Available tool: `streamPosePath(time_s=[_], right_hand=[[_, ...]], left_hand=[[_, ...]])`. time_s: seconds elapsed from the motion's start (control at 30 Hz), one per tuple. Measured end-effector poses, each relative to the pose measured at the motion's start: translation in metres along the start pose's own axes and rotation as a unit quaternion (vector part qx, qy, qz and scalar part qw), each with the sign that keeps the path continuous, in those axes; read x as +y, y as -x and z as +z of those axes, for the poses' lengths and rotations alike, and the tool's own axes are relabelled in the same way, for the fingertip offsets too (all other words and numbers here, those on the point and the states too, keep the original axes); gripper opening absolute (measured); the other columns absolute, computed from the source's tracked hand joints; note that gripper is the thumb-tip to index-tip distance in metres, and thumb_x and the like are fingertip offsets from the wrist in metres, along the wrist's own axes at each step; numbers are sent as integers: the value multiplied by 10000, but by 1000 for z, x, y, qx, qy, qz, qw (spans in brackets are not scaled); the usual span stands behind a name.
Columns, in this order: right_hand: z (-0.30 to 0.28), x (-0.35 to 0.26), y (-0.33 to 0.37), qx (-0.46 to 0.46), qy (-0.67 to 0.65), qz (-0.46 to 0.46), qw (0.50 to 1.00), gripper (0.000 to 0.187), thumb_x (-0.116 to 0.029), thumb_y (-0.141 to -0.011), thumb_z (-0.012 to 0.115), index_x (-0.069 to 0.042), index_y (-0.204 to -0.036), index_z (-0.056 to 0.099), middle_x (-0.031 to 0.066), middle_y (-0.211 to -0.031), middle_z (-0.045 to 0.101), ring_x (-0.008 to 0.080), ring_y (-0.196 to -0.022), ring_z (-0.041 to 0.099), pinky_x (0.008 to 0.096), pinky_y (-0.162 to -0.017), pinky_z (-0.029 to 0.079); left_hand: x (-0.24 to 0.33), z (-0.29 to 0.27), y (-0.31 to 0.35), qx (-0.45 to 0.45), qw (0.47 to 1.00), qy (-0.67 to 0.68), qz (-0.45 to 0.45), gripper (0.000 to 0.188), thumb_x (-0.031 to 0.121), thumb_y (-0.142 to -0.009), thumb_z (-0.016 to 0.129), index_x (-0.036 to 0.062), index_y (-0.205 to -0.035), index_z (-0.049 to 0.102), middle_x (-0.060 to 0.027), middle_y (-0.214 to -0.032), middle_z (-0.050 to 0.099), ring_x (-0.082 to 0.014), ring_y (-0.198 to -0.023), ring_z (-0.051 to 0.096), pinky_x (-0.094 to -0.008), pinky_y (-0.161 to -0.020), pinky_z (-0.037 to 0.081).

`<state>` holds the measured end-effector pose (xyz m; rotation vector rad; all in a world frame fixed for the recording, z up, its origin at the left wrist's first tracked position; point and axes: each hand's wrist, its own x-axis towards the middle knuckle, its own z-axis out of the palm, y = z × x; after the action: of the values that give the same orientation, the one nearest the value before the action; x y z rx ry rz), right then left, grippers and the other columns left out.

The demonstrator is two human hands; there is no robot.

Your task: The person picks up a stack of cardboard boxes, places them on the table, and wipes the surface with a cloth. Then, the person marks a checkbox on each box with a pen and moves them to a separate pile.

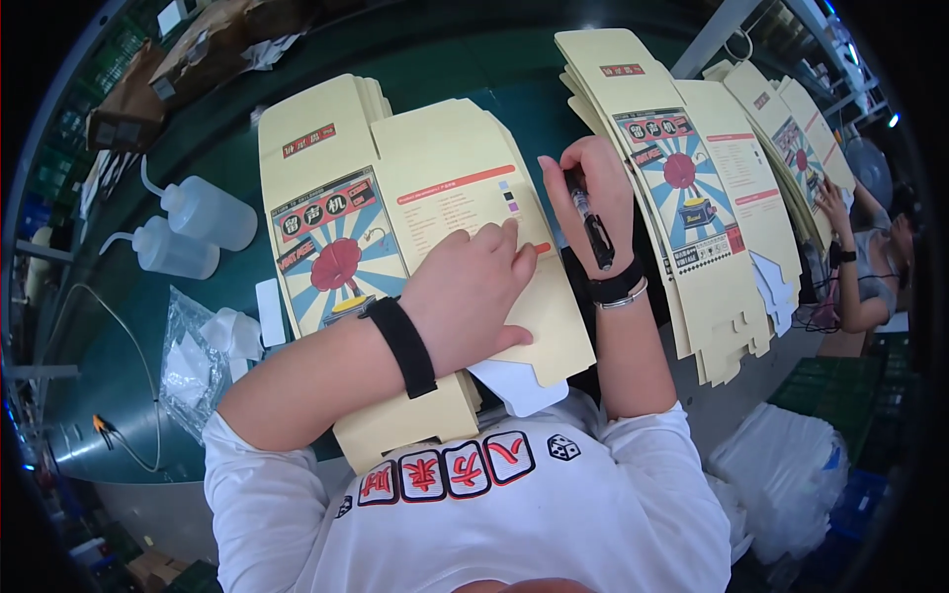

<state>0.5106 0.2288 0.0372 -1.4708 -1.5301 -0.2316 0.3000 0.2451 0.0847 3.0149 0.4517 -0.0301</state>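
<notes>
A stack of flattened cream cartons (465,148), printed with a red gramophone, lies in front of me. Across the top carton rests my left hand (470,292), its thumb stretched away from the fingers and its fingertips touching the printed panel near some small coloured squares. Nothing shows in that hand. My right hand (591,173) is at the carton's right edge, closed around a black pen (593,227) that points back toward my wrist. Close by on the right stands a second stack of the same flattened cartons (692,287).
On the green table (109,336) at left are two squeeze bottles (208,212), a clear plastic bag (193,366) and a hose (153,395). Brown cardboard boxes (198,49) stand far left. At far right another person's hand (833,208) touches more cartons (791,128). White plastic sacks (781,465) lie lower right.
</notes>
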Motion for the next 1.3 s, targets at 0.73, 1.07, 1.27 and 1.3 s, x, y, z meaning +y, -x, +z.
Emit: streamPosePath(time_s=[0.73, 1.07, 1.27, 1.3], right_hand=[[-92, -78, -20, 153, -195, -97, 964, 270, -86, -916, 827, -49, -948, 561, 39, -905, 569, 101, -707, 529, 241, -620, 436], [-99, -83, -19, 106, -682, 190, 698, 177, -171, -1031, 701, -60, -997, 568, 33, -938, 575, 63, -725, 498, 220, -613, 414], [-102, -85, -19, -57, -900, 264, 343, 242, -268, -1064, 656, -67, -978, 553, 34, -929, 572, 58, -696, 457, 231, -580, 383], [-101, -88, -18, -51, -872, 238, 425, 221, -224, -1053, 668, -64, -967, 543, 34, -930, 571, 57, -704, 462, 228, -586, 387]], left_hand=[[33, -42, -46, 100, 890, 414, 161, 521, 303, -820, 862, 6, -1211, 687, -208, -1145, 728, -388, -1040, 692, -426, -907, 550], [46, -44, -38, 49, 890, 425, 158, 459, 252, -830, 861, 1, -1174, 691, -230, -1132, 698, -394, -1024, 677, -414, -896, 553], [52, -40, -32, 84, 887, 427, 151, 465, 320, -859, 832, -8, -1155, 689, -228, -1108, 689, -400, -1021, 674, -442, -894, 551], [50, -42, -29, 79, 896, 412, 146, 468, 344, -871, 816, -12, -1147, 690, -227, -1114, 690, -399, -1026, 676, -448, -897, 550]])
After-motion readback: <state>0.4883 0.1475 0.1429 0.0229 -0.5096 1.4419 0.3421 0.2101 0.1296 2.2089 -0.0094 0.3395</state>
